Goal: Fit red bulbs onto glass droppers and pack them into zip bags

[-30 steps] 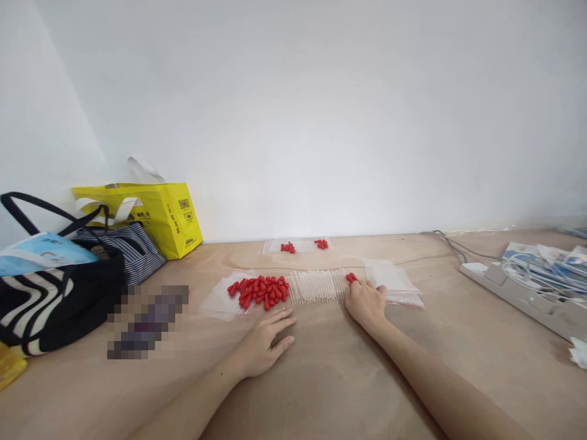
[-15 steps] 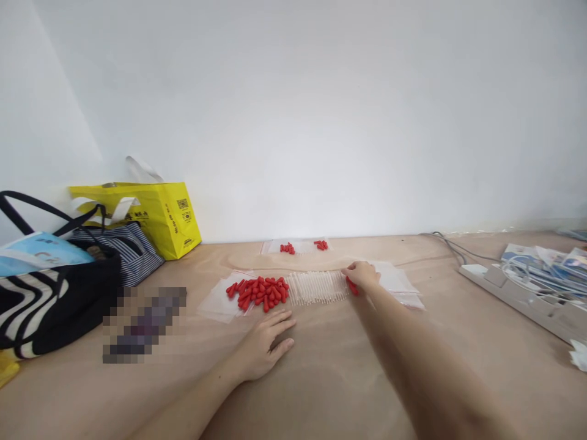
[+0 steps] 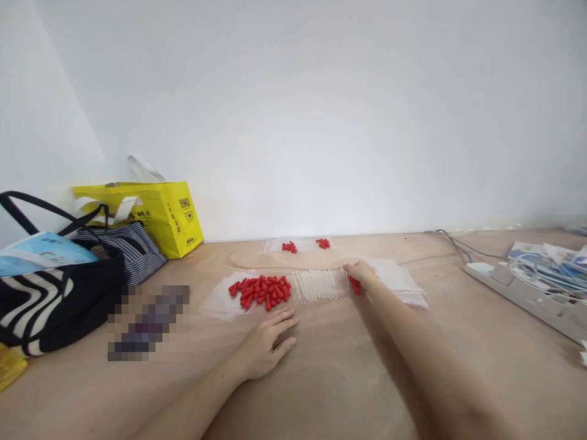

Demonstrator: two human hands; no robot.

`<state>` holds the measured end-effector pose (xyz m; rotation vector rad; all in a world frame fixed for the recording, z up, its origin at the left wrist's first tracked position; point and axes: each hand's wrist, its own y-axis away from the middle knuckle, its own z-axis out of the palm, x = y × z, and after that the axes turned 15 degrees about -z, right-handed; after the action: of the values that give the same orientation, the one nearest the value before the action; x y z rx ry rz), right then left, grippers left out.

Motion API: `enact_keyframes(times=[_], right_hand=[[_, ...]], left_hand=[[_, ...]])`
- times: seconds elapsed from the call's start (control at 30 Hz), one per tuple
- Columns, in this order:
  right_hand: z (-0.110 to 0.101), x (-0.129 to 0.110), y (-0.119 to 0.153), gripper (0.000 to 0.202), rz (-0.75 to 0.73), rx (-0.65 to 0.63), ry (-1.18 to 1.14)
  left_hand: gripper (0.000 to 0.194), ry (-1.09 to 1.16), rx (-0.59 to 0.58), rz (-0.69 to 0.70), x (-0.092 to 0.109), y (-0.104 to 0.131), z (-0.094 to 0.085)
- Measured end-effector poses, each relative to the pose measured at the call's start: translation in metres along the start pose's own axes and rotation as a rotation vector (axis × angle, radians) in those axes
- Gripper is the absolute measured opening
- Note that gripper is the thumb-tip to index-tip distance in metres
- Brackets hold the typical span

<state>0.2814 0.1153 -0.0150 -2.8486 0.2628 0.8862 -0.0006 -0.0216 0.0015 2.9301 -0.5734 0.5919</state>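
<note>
My left hand (image 3: 270, 342) lies on the table, fingers stretched out and holding nothing, just in front of a pile of red bulb-shaped pieces (image 3: 263, 290). To the right of that pile, a row of thin whitish tubes (image 3: 320, 286) lies side by side. My right hand (image 3: 362, 273) reaches over the right end of the row, its fingers curled down and together. A few red pieces (image 3: 354, 285) show beneath it; what the fingertips hold is hidden.
Clear zip bags (image 3: 220, 302) lie under the red pile; more bags (image 3: 398, 278) are to the right. Against the wall lies another bag (image 3: 302, 245) with red pieces. A yellow bag (image 3: 183, 214) and black bag (image 3: 87, 305) stand left; a power strip (image 3: 527, 299) lies right.
My right hand stays at the right end of the tube row, its fingers lower over the red pieces. The view has shifted slightly; my left hand rests as before.
</note>
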Motion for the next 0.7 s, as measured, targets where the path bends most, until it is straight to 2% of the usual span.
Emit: enact_keyframes(times=[0.2, 0.33, 0.43, 0.6, 0.7], right_hand=[[-0.021, 0.004, 0.023, 0.037, -0.218, 0.070, -0.122], [-0.022, 0.012, 0.047, 0.026, -0.318, 0.098, -0.088], [-0.016, 0.017, 0.062, 0.019, -0.341, 0.084, -0.020], [-0.013, 0.015, 0.070, 0.021, -0.269, 0.018, 0.186], [-0.016, 0.008, 0.073, 0.022, -0.269, 0.041, 0.154]], left_hand=[[0.039, 0.005, 0.014, 0.008, -0.002, 0.000, 0.002], [0.038, 0.018, 0.021, 0.008, -0.001, 0.000, 0.001], [0.038, 0.019, 0.026, 0.015, 0.000, -0.001, 0.001], [0.037, 0.040, 0.032, 0.024, -0.002, -0.001, 0.002], [0.034, 0.116, 0.082, 0.034, -0.003, -0.002, 0.005]])
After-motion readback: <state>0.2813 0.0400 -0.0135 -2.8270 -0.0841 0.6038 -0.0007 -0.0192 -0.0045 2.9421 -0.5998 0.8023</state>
